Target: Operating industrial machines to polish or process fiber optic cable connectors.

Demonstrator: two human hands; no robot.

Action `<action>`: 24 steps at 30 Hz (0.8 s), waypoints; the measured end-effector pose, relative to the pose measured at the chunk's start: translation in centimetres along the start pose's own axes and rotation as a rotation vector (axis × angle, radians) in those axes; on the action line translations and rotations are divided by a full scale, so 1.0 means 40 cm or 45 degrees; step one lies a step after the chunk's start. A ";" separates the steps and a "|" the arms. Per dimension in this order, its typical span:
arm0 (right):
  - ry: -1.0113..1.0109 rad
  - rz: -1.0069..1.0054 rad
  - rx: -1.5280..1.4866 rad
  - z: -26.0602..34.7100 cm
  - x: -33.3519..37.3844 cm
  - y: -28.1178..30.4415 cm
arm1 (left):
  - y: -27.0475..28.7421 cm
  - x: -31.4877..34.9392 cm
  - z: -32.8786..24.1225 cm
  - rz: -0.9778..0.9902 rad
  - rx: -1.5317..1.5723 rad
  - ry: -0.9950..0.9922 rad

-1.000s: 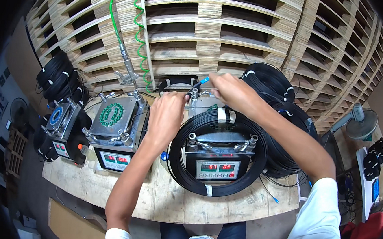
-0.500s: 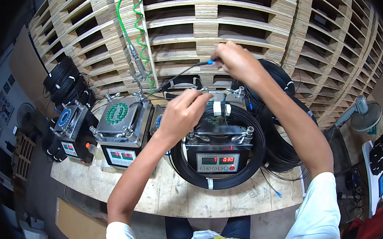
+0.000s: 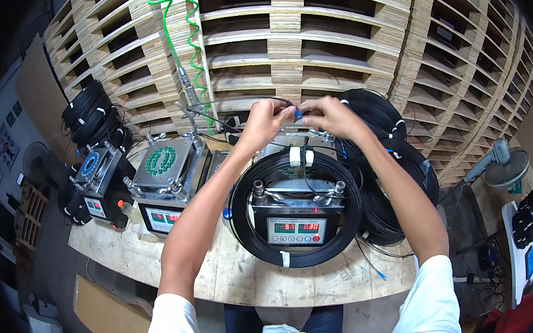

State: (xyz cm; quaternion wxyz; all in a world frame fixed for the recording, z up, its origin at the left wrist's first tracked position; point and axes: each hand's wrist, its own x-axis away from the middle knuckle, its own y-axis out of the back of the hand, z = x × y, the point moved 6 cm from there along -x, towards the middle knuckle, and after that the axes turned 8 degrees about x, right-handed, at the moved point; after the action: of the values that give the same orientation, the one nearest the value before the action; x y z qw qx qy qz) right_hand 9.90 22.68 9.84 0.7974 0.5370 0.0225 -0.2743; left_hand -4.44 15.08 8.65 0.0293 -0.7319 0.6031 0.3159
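Note:
My two hands meet above the machine at the middle of the bench. My left hand (image 3: 265,124) has its fingers closed on a thin black cable (image 3: 240,98) that arcs in from the left. A blue connector (image 3: 297,114) at the cable's end sits between the hands, and my right hand (image 3: 334,117) pinches it. Below them a coil of black cable (image 3: 351,217), bound with white ties, leans around the front of a machine with a lit red display (image 3: 296,230). Another blue-tipped cable end (image 3: 382,276) lies on the bench to the right.
Left on the wooden bench (image 3: 325,290) stand two similar machines, one with a green ring of holders (image 3: 160,160), one with a blue ring (image 3: 91,164). More black coils (image 3: 403,177) lie right. Green spiral air hoses (image 3: 167,27) hang before stacked pallets. A fan (image 3: 507,165) stands far right.
My right hand has come down with the blue connector, and my left hand has risen to meet it. The cable now arcs higher on the left. The display digits have changed.

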 end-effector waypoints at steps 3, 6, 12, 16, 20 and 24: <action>-0.087 0.052 -0.052 -0.066 0.031 -0.052 | -0.010 -0.009 0.031 0.240 -0.177 0.169; -0.188 0.229 -0.089 -0.089 0.045 -0.048 | -0.028 -0.008 0.060 0.386 -0.243 0.299; -0.196 0.298 -0.196 -0.122 0.080 -0.070 | -0.043 0.018 0.051 0.400 -0.217 0.311; -0.152 0.241 -0.149 -0.109 0.099 -0.058 | -0.036 0.039 0.049 0.387 -0.355 0.227; -0.277 0.213 -0.305 -0.142 0.116 -0.068 | -0.041 0.050 0.064 0.340 -0.295 0.267; -0.349 0.167 -0.421 -0.158 0.120 -0.078 | -0.043 0.051 0.046 0.341 -0.359 0.211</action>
State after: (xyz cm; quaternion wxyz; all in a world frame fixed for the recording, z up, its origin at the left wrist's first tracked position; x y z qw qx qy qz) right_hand 14.16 25.35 2.94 0.8863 0.3572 -0.0764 -0.2848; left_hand -3.52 14.57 5.58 -0.1654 -0.6654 0.6453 0.3368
